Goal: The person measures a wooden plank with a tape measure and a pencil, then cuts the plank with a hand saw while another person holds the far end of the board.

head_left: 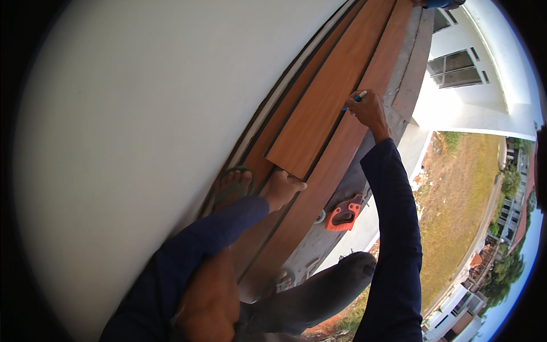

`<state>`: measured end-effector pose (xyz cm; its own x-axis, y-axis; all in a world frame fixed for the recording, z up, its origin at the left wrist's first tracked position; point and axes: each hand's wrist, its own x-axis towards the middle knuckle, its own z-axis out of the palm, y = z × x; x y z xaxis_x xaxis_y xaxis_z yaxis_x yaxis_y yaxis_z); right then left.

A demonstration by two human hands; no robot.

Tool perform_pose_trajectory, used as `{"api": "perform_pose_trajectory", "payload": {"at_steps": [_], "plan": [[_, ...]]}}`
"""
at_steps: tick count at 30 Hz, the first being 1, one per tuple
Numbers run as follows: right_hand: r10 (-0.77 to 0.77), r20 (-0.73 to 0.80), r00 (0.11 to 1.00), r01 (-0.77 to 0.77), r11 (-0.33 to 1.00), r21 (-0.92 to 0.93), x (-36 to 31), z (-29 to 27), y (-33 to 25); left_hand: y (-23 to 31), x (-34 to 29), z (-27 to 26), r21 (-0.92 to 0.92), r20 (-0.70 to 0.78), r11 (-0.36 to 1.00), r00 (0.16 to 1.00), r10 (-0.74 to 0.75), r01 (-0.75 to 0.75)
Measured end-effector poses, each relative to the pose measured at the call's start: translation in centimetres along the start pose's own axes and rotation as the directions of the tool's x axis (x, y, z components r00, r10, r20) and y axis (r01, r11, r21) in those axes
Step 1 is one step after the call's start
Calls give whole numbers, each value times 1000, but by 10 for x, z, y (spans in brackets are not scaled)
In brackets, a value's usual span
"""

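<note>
A reddish-brown wood plank (319,108) lies on top of other brown planks, its near end by my feet. My left hand (282,189) is closed on that near end, thumb along the edge and the other fingers mostly hidden. Farther up, my right hand (369,111) pinches a blue and white pen (360,96). Its blue end points down to the plank's right edge, beside the dark gap. To the right of the top plank, another long brown plank (327,165) runs alongside.
A handsaw with an orange handle (343,215) lies right of the planks, beside a small round roll (321,216). The white wall (142,114) rises on the left. My sandalled foot (232,181) stands by it. Beyond the right edge is dry grass (456,188). Part of something blue (439,3) shows at the far end.
</note>
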<state>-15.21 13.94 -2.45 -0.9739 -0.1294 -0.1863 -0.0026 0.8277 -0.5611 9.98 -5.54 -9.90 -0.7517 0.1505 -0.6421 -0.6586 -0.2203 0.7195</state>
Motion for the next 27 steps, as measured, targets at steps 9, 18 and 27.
{"api": "perform_pose_trajectory", "payload": {"at_steps": [9, 18, 27], "plan": [[-100, -126, 987, 99, 995, -10, -40, 11, -27, -5, 1, -5, 4, 25, 1000, 1000, -4, 4], [-171, 127, 977, 138, 963, 233, -206, 60, -64, -16, 8, -10, 139, -25, 990, 1000, -14, 17], [18, 124, 992, -42, 980, 194, -60, 32, -24, 7, -4, -4, 93, 0, 996, 1000, -14, 14]]}}
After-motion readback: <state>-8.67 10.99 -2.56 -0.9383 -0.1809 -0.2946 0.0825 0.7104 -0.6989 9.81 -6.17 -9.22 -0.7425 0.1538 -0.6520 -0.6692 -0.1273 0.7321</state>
